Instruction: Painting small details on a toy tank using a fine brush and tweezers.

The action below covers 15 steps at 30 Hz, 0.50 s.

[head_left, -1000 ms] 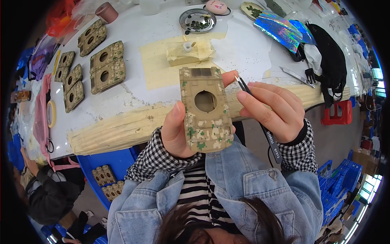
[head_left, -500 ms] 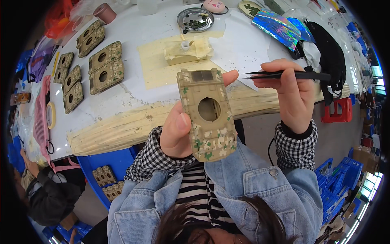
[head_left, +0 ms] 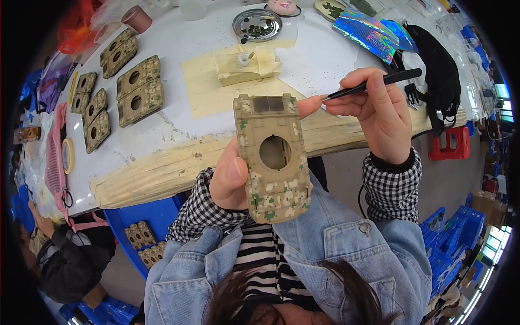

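Observation:
My left hand (head_left: 232, 176) grips a camouflage-painted model tank hull (head_left: 273, 187) from below, its thumb along the left edge and a fingertip showing past the upper right corner. The hull is tan with green and pale pixel patches, a round hole in its top and a dark panel at the far end. My right hand (head_left: 383, 111) pinches black tweezers (head_left: 374, 85), whose tips reach close to the left fingertip beside the hull. Whether the tips hold something is too small to tell.
Several similar hulls (head_left: 140, 92) lie at the table's left. Beyond my hands stand a taped block (head_left: 246, 76) with a small cup (head_left: 245, 58) and a round metal dish (head_left: 257, 24) of small dark parts. A blue bin (head_left: 122, 216) holds more pieces below. Another person's dark sleeve (head_left: 76, 260) shows at lower left.
The tweezers have tilted, tips lower and handle higher, and come nearer the left fingertip. My right hand moved slightly left and up. The hull shifted a little left and toward me.

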Motion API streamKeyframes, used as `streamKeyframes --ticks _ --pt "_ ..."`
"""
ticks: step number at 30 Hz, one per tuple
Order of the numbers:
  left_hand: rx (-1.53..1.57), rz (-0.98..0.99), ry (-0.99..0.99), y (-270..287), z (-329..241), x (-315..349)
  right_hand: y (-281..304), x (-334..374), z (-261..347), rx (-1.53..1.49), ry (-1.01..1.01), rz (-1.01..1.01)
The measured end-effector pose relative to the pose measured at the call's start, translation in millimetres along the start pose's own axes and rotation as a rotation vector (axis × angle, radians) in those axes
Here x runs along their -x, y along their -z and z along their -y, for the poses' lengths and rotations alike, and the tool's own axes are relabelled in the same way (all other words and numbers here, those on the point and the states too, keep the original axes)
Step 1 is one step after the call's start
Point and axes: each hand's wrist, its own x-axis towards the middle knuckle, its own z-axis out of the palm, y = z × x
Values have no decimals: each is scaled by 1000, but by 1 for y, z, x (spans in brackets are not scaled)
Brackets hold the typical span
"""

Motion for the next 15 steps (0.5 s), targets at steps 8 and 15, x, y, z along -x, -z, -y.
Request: streamKeyframes --ticks 8,15 --pt "-139 -37 56 -5 -7 -4 0 0 -1 -55 6 -1" --pt "-79 5 58 1 -6 -2 -1 -1 -4 -69 -3 -1"
